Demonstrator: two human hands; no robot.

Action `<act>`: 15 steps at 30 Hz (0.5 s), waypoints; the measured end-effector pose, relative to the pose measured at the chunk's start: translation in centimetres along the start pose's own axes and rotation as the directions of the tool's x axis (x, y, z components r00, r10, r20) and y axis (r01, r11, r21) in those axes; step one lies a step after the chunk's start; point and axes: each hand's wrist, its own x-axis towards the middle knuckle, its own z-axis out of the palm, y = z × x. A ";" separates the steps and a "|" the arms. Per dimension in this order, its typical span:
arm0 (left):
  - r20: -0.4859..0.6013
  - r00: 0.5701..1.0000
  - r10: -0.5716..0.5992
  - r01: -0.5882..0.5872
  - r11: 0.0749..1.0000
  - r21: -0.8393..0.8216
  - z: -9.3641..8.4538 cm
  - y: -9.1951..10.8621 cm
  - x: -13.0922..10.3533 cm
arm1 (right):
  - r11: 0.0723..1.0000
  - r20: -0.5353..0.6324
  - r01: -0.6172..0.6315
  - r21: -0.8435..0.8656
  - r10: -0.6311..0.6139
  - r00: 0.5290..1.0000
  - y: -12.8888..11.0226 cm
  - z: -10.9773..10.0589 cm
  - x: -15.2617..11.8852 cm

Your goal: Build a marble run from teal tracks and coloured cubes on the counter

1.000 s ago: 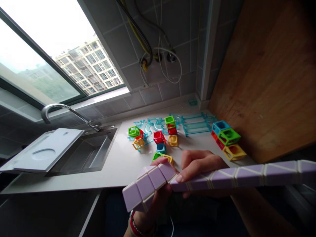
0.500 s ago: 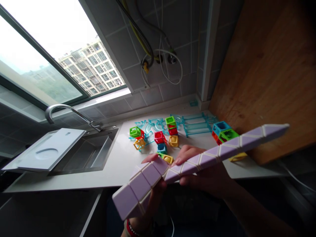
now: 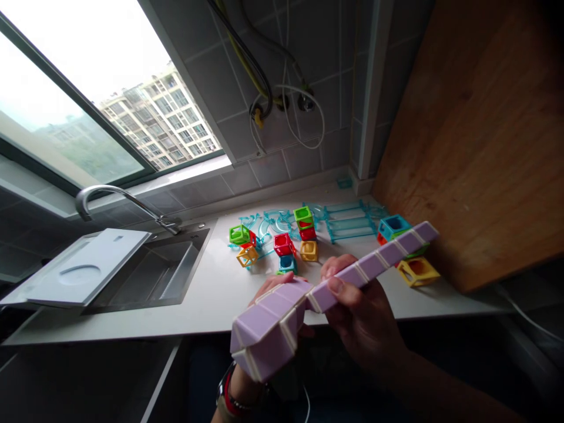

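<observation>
A purple and white segmented toy [image 3: 379,261] is held up over the counter's front edge, its narrow arm slanting up to the right and its chunkier part low on the left. My right hand [image 3: 359,299] grips the narrow arm, thumb on top. Behind and under the chunky part, my left hand [image 3: 275,285] holds it, most of its fingers hidden. Beyond the hands, a red cube frame [image 3: 283,244], a blue one [image 3: 288,264] and a yellow one [image 3: 309,251] lie on the counter. Right of them, a yellow frame [image 3: 418,271] sits near the toy's tip.
A white counter [image 3: 207,305] runs across, with a sink [image 3: 150,276], a faucet [image 3: 127,202] and a white panel [image 3: 90,264] at the left. Clear blue track pieces [image 3: 352,226] lie at the back. A wooden board [image 3: 476,147] stands on the right.
The toy has turned in my hands; its right arm looks shorter and its chunky part has rotated. My right thumb is now on top of the arm. The yellow frame at the right shows more.
</observation>
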 end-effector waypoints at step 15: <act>0.170 0.984 -0.050 0.072 0.989 -0.127 -0.9 1.9 0.1 | 0.991 0.030 -0.131 0.029 0.130 0.991 0.4 -0.3 0.5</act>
